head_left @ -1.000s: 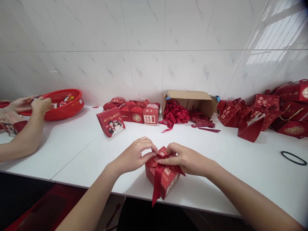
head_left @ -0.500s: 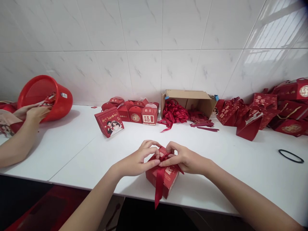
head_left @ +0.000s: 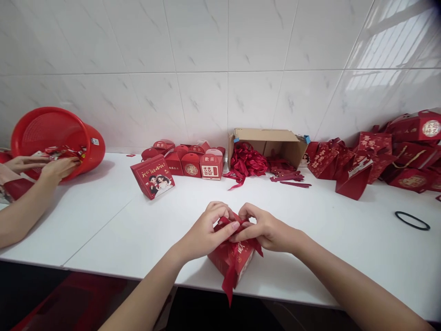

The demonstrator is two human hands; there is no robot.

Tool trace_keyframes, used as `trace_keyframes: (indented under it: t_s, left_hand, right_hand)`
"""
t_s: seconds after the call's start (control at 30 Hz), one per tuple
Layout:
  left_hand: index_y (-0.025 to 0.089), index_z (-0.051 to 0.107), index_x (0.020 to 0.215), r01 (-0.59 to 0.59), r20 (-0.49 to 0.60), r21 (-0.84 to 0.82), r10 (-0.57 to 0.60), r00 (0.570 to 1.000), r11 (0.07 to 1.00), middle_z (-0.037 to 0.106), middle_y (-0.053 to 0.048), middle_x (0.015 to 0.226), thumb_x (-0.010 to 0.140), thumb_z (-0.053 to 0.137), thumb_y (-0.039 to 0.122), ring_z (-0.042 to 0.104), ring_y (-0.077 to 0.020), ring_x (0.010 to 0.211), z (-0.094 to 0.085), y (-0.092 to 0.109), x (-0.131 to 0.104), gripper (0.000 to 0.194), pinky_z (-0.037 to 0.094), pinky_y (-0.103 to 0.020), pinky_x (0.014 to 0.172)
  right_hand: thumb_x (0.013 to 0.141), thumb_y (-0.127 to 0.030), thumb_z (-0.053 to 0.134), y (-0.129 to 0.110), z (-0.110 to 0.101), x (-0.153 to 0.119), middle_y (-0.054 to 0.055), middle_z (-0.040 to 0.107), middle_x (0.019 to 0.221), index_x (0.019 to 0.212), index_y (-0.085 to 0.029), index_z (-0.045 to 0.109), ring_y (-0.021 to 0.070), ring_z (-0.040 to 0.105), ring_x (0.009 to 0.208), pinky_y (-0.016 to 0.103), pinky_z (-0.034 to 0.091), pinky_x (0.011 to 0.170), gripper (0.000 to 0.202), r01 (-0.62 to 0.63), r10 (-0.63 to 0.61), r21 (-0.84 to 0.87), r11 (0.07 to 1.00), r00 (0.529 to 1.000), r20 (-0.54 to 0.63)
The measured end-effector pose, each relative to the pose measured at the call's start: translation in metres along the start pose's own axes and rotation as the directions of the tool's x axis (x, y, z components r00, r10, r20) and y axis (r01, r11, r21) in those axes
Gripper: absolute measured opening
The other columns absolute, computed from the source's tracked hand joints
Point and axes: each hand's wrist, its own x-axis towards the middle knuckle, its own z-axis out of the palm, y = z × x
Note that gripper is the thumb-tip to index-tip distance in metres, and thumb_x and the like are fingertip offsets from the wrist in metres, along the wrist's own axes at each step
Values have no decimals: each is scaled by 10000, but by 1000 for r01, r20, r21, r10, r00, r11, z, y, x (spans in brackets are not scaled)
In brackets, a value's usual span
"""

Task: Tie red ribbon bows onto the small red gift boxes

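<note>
A red gift box [head_left: 223, 258] with light lettering stands at the table's front edge. Dark red ribbon [head_left: 229, 280] is gathered at its top, and one tail hangs down its front past the table edge. My left hand [head_left: 208, 230] pinches the ribbon from the left, thumb laid across it. From the right, my right hand [head_left: 267, 228] has its thumb and fingers closed on the same ribbon, close to my left fingertips. The fingers partly hide the middle of the ribbon.
Another person's hands [head_left: 57, 169] reach into a tipped red basket [head_left: 98, 149] of small packets. A printed red box [head_left: 153, 177] stands mid-left. Behind are small boxes [head_left: 191, 165], a cardboard box [head_left: 268, 134] of ribbons, red bags [head_left: 356, 177] and a black ring [head_left: 411, 220].
My left thumb has moved up and across the ribbon, and the hanging tail has shifted. The other person's hands sit deeper in the basket, whose opening has turned more into view.
</note>
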Motion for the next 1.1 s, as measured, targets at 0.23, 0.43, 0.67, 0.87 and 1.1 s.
trace_keyframes:
  t_s: [0.23,0.43,0.67,0.87,1.1]
  left_hand:
    - [188,489,688,127,-26,-135,-132,991,983,614,-46,893,859,517,323,557,-184,881,10,-2,0,219,460,-327,805]
    - [182,464,632,143,-18,-240,-151,988,960,634,-45,870,827,563,306,583,-185,891,9,-3,0,251,462,-312,795]
    - [176,483,587,154,-48,-273,-173,984,950,661,-54,869,777,622,277,604,-211,969,12,-2,1,256,480,-322,809]
    - [173,603,621,160,-139,-237,-197,971,958,689,-78,913,736,670,269,600,-241,1050,16,-4,-2,164,466,-365,885]
    - [175,622,652,175,-129,-218,-206,970,960,690,-92,975,706,697,244,576,-251,1112,15,-6,-5,115,446,-374,919]
  right_hand:
    - [836,20,431,0,0,-1,51,438,930,921,-233,715,133,503,848,249,498,706,390,18,-18,1,1000,1000,-17]
    - [893,-85,459,2,-3,-1,62,576,895,993,-192,609,133,568,803,266,515,696,209,-30,42,90,996,990,-134]
    - [859,-161,564,4,-2,-5,34,631,805,850,-204,454,139,597,731,288,507,667,119,-194,230,178,965,950,-210]
    - [879,-183,530,10,-4,-8,32,615,806,795,-221,356,134,572,720,269,474,628,197,-224,261,183,957,940,-217]
    - [872,-183,533,15,-7,-12,23,592,795,775,-223,332,132,552,709,267,462,626,226,-278,313,176,944,925,-216]
